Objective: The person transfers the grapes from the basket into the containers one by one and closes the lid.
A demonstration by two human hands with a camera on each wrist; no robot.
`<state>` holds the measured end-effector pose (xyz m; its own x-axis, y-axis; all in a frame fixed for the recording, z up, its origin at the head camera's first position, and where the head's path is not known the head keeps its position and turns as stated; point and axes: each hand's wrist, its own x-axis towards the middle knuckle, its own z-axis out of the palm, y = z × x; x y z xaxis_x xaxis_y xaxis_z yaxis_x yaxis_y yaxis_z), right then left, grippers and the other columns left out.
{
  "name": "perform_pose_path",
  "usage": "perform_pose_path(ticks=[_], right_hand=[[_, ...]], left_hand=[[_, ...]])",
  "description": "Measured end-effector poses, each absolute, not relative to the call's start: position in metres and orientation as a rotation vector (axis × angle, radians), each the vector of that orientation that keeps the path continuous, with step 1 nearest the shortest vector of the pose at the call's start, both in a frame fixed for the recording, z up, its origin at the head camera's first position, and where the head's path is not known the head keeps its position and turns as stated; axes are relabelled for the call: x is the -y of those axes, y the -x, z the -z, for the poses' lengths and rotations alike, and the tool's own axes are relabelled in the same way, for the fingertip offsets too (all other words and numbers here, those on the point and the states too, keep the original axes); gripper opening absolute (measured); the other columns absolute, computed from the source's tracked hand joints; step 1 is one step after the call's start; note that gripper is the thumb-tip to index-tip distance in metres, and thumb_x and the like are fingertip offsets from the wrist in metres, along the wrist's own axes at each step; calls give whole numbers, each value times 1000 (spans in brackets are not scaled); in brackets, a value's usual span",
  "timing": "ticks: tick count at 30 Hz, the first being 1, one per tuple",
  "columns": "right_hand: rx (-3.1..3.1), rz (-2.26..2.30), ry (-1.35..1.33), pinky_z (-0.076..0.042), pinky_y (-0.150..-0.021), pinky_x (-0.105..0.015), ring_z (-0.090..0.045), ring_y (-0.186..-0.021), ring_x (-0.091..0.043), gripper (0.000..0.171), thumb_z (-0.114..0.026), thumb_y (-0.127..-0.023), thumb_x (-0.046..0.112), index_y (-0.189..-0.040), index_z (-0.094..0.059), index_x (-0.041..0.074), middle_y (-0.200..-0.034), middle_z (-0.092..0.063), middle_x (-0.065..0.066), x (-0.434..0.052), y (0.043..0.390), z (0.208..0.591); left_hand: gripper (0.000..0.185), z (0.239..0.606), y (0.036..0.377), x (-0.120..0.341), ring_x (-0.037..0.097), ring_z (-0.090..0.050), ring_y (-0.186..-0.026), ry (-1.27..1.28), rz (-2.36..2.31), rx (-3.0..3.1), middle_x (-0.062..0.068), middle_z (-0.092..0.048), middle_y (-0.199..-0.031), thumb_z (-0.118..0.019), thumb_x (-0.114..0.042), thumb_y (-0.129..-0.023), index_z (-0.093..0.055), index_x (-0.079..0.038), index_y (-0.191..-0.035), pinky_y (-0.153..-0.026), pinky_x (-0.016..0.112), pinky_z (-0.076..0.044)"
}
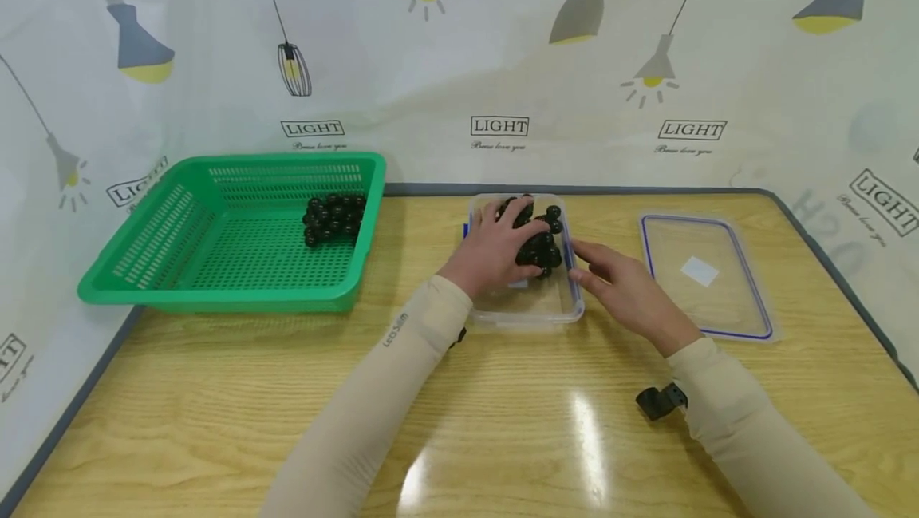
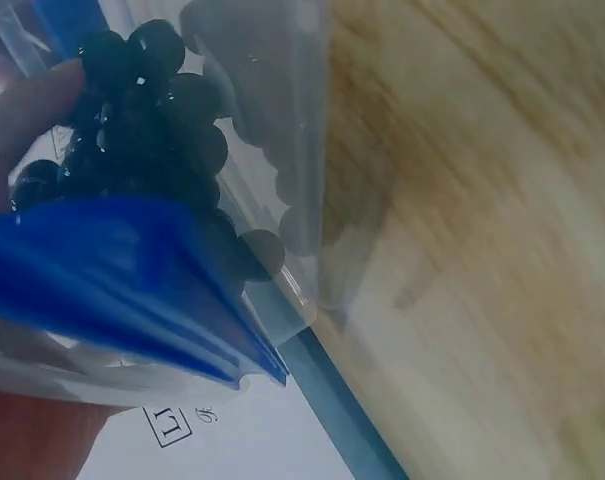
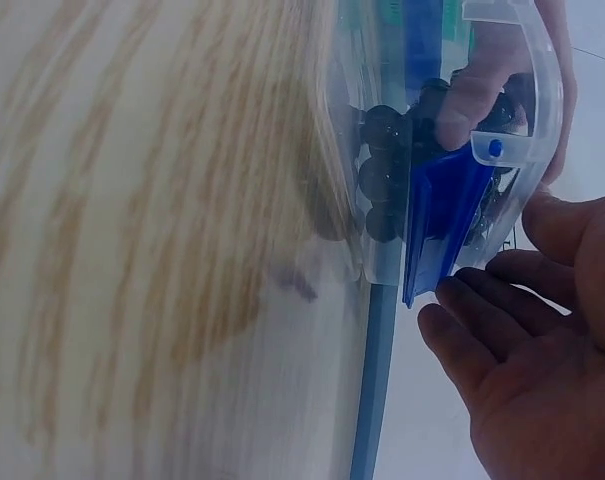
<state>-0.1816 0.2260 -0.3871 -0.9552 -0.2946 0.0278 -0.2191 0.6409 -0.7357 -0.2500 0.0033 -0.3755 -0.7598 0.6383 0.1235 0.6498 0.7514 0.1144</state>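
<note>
A bunch of dark round grapes [image 1: 543, 253] lies inside a clear plastic container [image 1: 527, 317] in the middle of the table. Spread over the bunch from above, my left hand [image 1: 491, 253] has its fingers bent around the grapes. My right hand [image 1: 626, 288] is at the container's right side, its fingertips by the wall and its fingers loosely extended. In the right wrist view, those fingers are close to a blue locking flap [image 3: 447, 215] that hangs down from the rim. Grapes [image 2: 142, 140] press near the clear wall in the left wrist view.
A green slotted basket [image 1: 230, 294] stands on the left, with more dark grapes [image 1: 333, 219] at its right end. The clear lid with a blue seal [image 1: 718, 306] lies flat at the right. A printed backdrop [image 1: 402, 79] rises behind the wooden table [image 1: 517, 422].
</note>
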Motion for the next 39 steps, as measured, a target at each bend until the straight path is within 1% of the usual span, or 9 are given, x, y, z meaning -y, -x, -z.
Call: perform_pose_path(ticks=[2, 6, 8, 10, 17, 20, 26, 34, 39], right_hand=[[-2752, 1234, 430, -36, -105, -54, -41, -133, -40, 56, -50, -104, 30, -152, -35, 4, -154, -34, -17, -227, 181, 387], [-2743, 1256, 418, -36, -105, -53, -40, -134, -40, 57, -50, -104, 31, -152, -34, 4, -154, -34, -18, -230, 179, 387], [-2751, 1256, 412, -36, -105, -53, -40, -134, -40, 57, -50, -104, 31, -152, -34, 4, -154, -34, -18, -231, 178, 386], [-2753, 1259, 408, -35, -106, -52, -40, -134, -39, 57, -50, -104, 31, -152, -34, 4, -154, -34, -18, -231, 178, 385], [-2769, 1232, 404, -34, -107, -51, -39, -134, -39, 58, -48, -105, 33, -153, -33, 4, -154, -34, -17, -234, 179, 384], [-2763, 1238, 395, -34, -107, -51, -39, -135, -39, 58, -49, -105, 32, -153, -33, 4, -154, -33, -17, -236, 180, 384], [-2736, 1276, 391, -35, -107, -50, -41, -134, -37, 57, -51, -104, 31, -152, -34, 5, -154, -34, -16, -232, 183, 390], [-2700, 1317, 389, -35, -107, -49, -40, -135, -36, 58, -51, -104, 31, -153, -33, 5, -154, -34, -16, -226, 183, 393], [-2709, 1312, 370, -35, -107, -48, -40, -135, -35, 58, -51, -104, 31, -153, -34, 6, -154, -34, -15, -227, 181, 393]], left_hand=[[65, 370, 249, -1, 35, -12, -145, 1083, 300, 2823, 5, -14, -161, -66, -54, -89, -45, -30, -147, -113, 59, -15], [68, 340, 246, 15, 27, -6, -147, 1059, 522, 2759, 3, -11, -162, -69, -51, -89, -44, -27, -148, -113, 53, -23], [71, 317, 244, 31, 27, -7, -146, 1004, 627, 2763, 3, -9, -162, -71, -49, -88, -43, -25, -149, -108, 51, -34], [73, 296, 244, 52, 28, -10, -146, 920, 680, 2783, 4, -9, -162, -72, -47, -87, -42, -24, -149, -104, 52, -38], [65, 247, 265, 139, 38, -21, -140, 644, 644, 3006, 14, -16, -157, -70, -35, -92, -42, -13, -146, -103, 59, -35], [67, 246, 283, 172, 47, -21, -138, 582, 549, 3162, 24, -15, -154, -69, -32, -92, -39, -7, -147, -101, 65, -32], [86, 264, 311, 220, 62, -24, -129, 485, 281, 3443, 39, -9, -149, -74, -32, -88, -23, -5, -153, -94, 73, -32], [91, 291, 327, 228, 65, -15, -131, 395, 259, 3585, 41, -7, -148, -77, -30, -84, -22, -4, -151, -95, 74, -29], [95, 308, 333, 222, 60, -17, -133, 383, 281, 3617, 39, -16, -149, -80, -31, -81, -22, -4, -151, -99, 72, -28]])
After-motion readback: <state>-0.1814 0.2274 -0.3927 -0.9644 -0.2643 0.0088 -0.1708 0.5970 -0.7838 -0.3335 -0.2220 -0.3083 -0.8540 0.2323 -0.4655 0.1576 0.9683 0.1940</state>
